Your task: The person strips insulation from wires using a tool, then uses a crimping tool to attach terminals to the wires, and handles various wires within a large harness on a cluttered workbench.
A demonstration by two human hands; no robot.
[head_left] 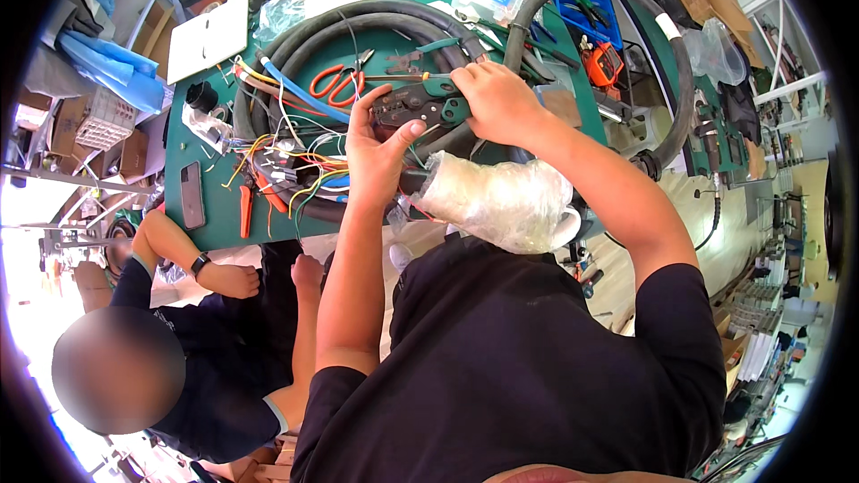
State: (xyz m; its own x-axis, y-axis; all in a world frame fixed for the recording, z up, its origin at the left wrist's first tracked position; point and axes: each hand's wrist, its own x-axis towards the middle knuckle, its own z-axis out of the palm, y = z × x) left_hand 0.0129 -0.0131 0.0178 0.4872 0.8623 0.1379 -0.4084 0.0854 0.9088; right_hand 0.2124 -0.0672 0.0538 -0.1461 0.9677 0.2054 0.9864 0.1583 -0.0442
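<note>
Crimping pliers [410, 108], black with green parts, are held between my two hands above the table. My left hand [374, 148] cups the head of the pliers, with the thumb and index finger on either side of it. My right hand [499, 100] is wrapped round the green end. Just beyond the tool lie red-handled scissors [335, 85]. Thin coloured wires [309, 165] fan out beside my left wrist from a thick black cable [322, 20], coiled on the green table. A bundle wrapped in clear plastic [501, 201] sits below my right forearm.
A phone [192, 195] and an open notebook [208, 36] lie on the left of the table [215, 224]. A blue tray [586, 13] of tools and an orange-red device [603, 64] stand at the right. Another person [215, 376] sits close on my left.
</note>
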